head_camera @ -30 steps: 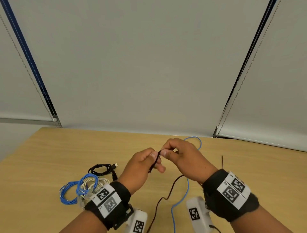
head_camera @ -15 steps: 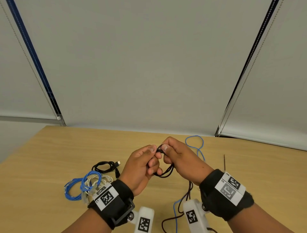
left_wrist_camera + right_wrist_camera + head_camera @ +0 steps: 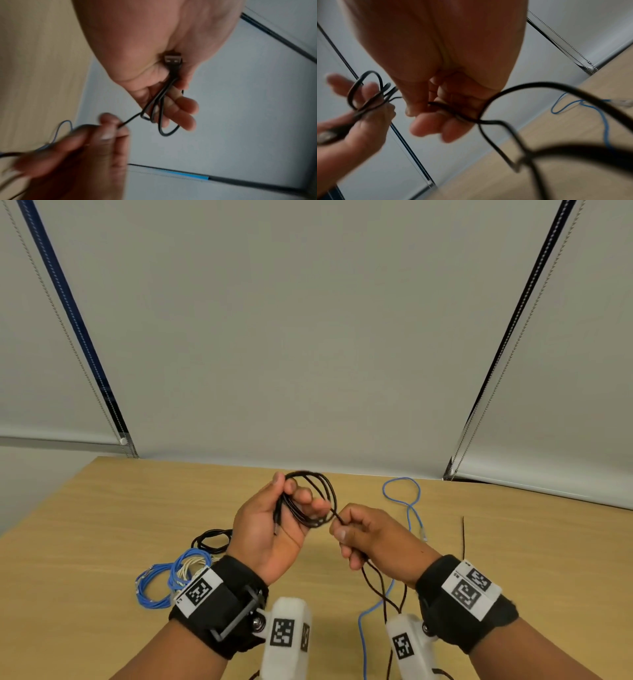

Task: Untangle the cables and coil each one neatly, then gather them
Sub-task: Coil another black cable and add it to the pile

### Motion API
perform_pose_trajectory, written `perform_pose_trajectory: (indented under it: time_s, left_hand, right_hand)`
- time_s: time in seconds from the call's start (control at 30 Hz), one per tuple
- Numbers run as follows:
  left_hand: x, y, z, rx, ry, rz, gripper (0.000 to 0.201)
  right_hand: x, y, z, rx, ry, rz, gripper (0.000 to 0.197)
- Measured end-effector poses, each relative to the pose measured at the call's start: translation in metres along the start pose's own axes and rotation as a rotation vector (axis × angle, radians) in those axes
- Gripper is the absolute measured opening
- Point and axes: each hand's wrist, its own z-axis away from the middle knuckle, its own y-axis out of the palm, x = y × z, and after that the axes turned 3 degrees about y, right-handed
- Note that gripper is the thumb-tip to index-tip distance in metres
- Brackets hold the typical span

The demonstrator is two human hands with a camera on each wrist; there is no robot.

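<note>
My left hand (image 3: 281, 515) is raised palm up above the table and grips several loops of a thin black USB cable (image 3: 317, 494), its plug (image 3: 172, 59) lying in the palm. My right hand (image 3: 363, 537) pinches the same cable just right of the loops (image 3: 447, 108); the free length (image 3: 380, 583) hangs down toward the table's near edge. A loose blue cable (image 3: 407, 508) lies uncoiled on the table (image 3: 102, 525) to the right of my hands, trailing toward me.
On the left of the table lie a coiled black cable (image 3: 210, 539), a coiled blue cable (image 3: 154, 587) and a pale coil (image 3: 191, 565) partly behind my left wrist. A thin dark strand (image 3: 463, 537) lies at right. Window blinds rise behind the table's far edge.
The black cable has gone from one pinched strand to several loops in my left hand, which has turned palm up and risen. My right hand has dropped a little to the right.
</note>
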Motion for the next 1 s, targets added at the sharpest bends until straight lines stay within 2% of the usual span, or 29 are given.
perform_pose_trajectory:
  time_s: [0.13, 0.2, 0.23, 0.3, 0.37, 0.43, 0.47, 0.53, 0.6, 0.67, 0.73, 0.8, 0.87, 1.0]
  left_hand:
    - [-0.014, -0.004, -0.011, -0.091, 0.185, 0.05, 0.033]
    - [-0.019, -0.006, -0.017, -0.124, 0.28, -0.097, 0.029]
    - [-0.019, -0.006, -0.018, -0.133, 0.321, -0.272, 0.024]
    - [-0.014, -0.009, -0.015, -0.122, 0.396, -0.837, 0.018]
    - [-0.004, -0.014, -0.01, 0.016, 0.404, -1.331, 0.023]
    - [0.007, -0.02, -0.004, 0.175, 0.328, -1.585, 0.018]
    - [0.011, -0.022, 0.0, 0.236, 0.27, -1.634, 0.018]
    - [0.016, -0.024, 0.005, 0.306, 0.118, -1.569, 0.02]
    - [0.013, -0.024, 0.007, 0.345, -0.02, -1.463, 0.023]
    - [0.004, -0.025, 0.004, 0.379, -0.069, -1.487, 0.025]
    - [-0.006, -0.033, -0.003, 0.336, -0.029, -1.579, 0.021]
    - [-0.015, -0.044, -0.009, 0.201, 0.055, -1.642, 0.022]
    - [-0.019, -0.052, -0.013, 0.102, 0.125, -1.658, 0.025]
    - [-0.015, -0.058, -0.018, 0.08, 0.151, -1.741, 0.026]
  right_hand:
    - [-0.015, 0.018, 0.007, 0.101, 0.089, 0.065, 0.017]
    - [-0.017, 0.024, 0.011, 0.155, 0.12, 0.081, 0.019]
    - [-0.016, 0.025, 0.012, 0.172, 0.122, 0.095, 0.018]
    - [-0.011, 0.023, 0.013, 0.181, 0.106, 0.136, 0.018]
    - [-0.002, 0.016, 0.013, 0.155, 0.075, 0.163, 0.02]
    - [0.007, 0.005, 0.012, 0.099, 0.042, 0.108, 0.018]
    - [0.01, -0.001, 0.011, 0.059, 0.027, 0.037, 0.016]
    - [0.013, -0.013, 0.012, 0.026, 0.022, -0.173, 0.018]
    - [0.012, -0.023, 0.014, 0.147, 0.073, -0.46, 0.034]
    - [0.007, -0.033, 0.017, 0.26, 0.131, -0.734, 0.054]
    - [0.0, -0.044, 0.019, 0.217, 0.164, -0.849, 0.066]
    - [-0.007, -0.053, 0.02, 0.082, 0.174, -0.79, 0.064]
    - [-0.013, -0.057, 0.019, -0.019, 0.185, -0.652, 0.054]
    - [-0.018, -0.051, 0.014, -0.127, 0.251, -0.272, 0.014]
